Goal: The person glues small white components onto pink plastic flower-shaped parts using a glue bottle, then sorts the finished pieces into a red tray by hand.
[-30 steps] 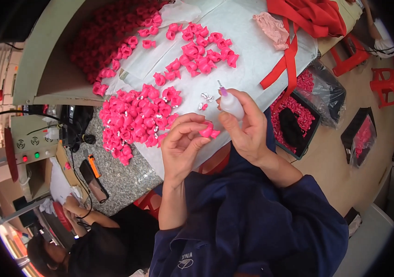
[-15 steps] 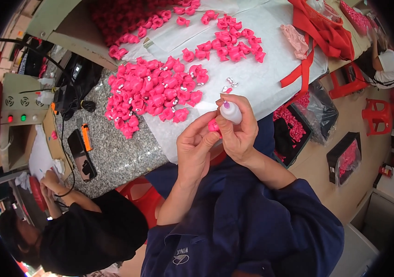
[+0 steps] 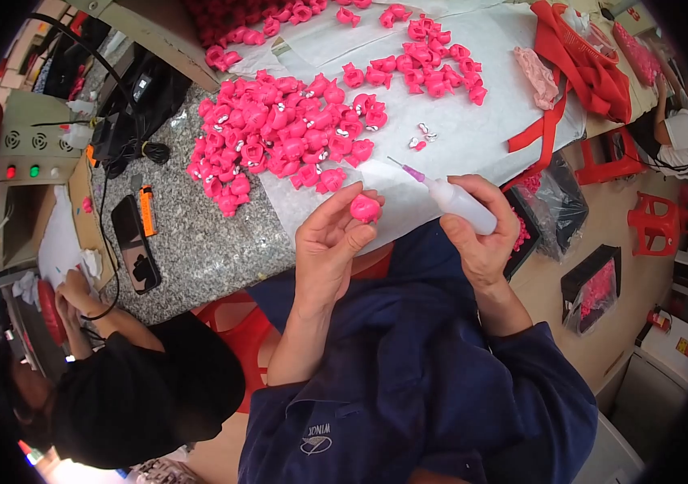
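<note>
At near centre, above the near edge of the white sheet (image 3: pixel 481 133), held one pink piece (image 3: pixel 366 209) in the left hand (image 3: pixel 329 242), with thumb and fingertips closed around it and spread no wider than its body. Could not tell the exact number of fingertips in contact on the far side. Just to the right, gripped a white squeeze bottle (image 3: pixel 463 207) in the right hand (image 3: pixel 487 235), with thumb on the near side, fingers bent over the far side, and an opening only as wide as the bottle. Pointed the thin needle (image 3: pixel 397 162) on its purple hub (image 3: pixel 414 173) toward far left, with tip apart from the held piece.

Beyond both hands, on the sheet, noted several small white parts (image 3: pixel 427 129) near a small pink bit (image 3: pixel 417 145). To the left, noted a dense heap of pink pieces (image 3: pixel 279 133) across the sheet and the granite tabletop (image 3: pixel 199 250), with white parts visible among them. Farther off, noted a looser cluster of pink pieces (image 3: pixel 441 60). At far right, noted a crumpled pale pink cloth (image 3: pixel 534 77) near a red cloth (image 3: pixel 598 89). On the left granite, noted a dark phone (image 3: pixel 126 230) beside an orange tool (image 3: pixel 147 211). At near left, noted a co-worker (image 3: pixel 150 379) in black. On the right floor, noted a black box (image 3: pixel 574 286) with pink contents
</note>
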